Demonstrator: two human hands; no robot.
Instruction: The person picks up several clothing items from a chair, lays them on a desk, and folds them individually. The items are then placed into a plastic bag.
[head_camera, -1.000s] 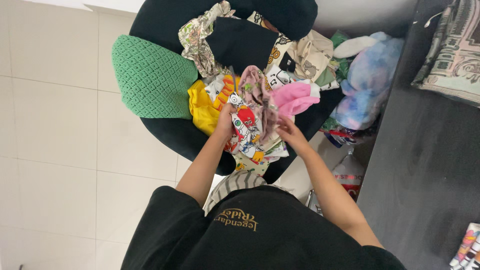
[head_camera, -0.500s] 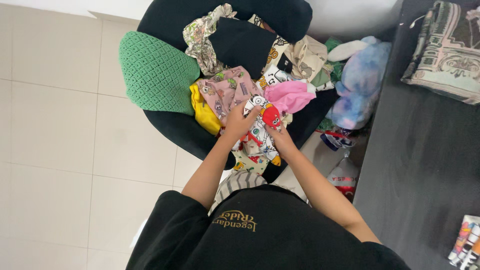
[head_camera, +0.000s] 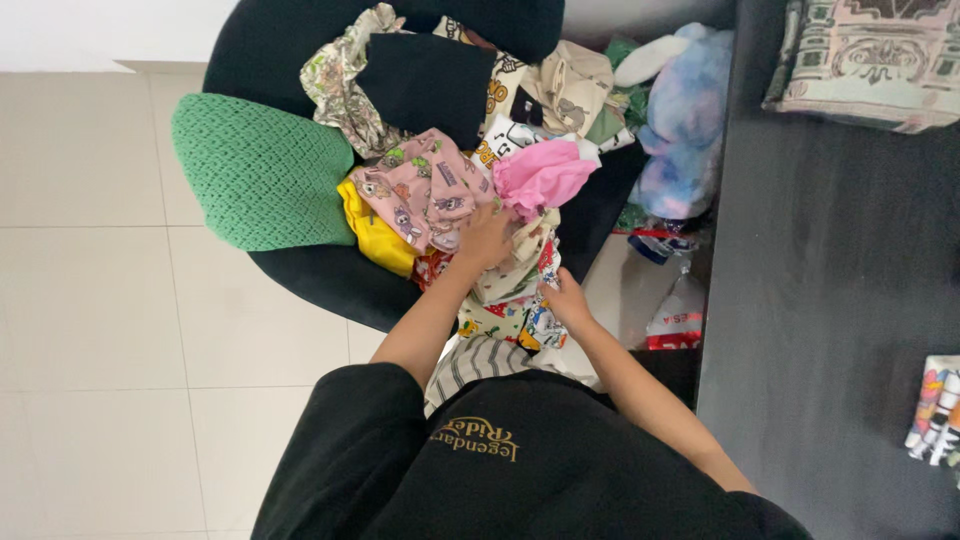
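A round black chair (head_camera: 300, 270) with soft upholstery serves as the container: its seat holds a loose heap of small garments. At the heap's 9 o'clock a green cushion (head_camera: 260, 170) with a knitted, waffled texture leans on the chair's arm. At 12 o'clock lies a flat black garment (head_camera: 425, 80), with a crumpled floral cloth (head_camera: 335, 85) just beside it at 11. A beige printed top (head_camera: 570, 85) lies at 1 o'clock. In the middle sit a pale pink cloth (head_camera: 420, 190) printed with cartoon animals, a plain yellow piece (head_camera: 375, 235) touching it at 7 o'clock, and a bunched bright pink piece (head_camera: 540, 175) at 3 o'clock.

The left hand (head_camera: 487, 238) lies on the heap at the pale pink cloth's 4 o'clock edge, fingers curled down into a white printed garment (head_camera: 520, 285); it appears to grip the fabric, though the fingertips are hidden. The right hand (head_camera: 567, 302) is at 5 o'clock of the left, fingers closed in a pinch on the same garment's lower edge. This soft, thin garment hangs in folds over the chair's front rim, between the two hands.

At the chair's 3 o'clock a fluffy blue and purple plush toy (head_camera: 685, 120) rests against a dark cabinet (head_camera: 830, 300), with a patterned woven cloth (head_camera: 870, 55) on top.
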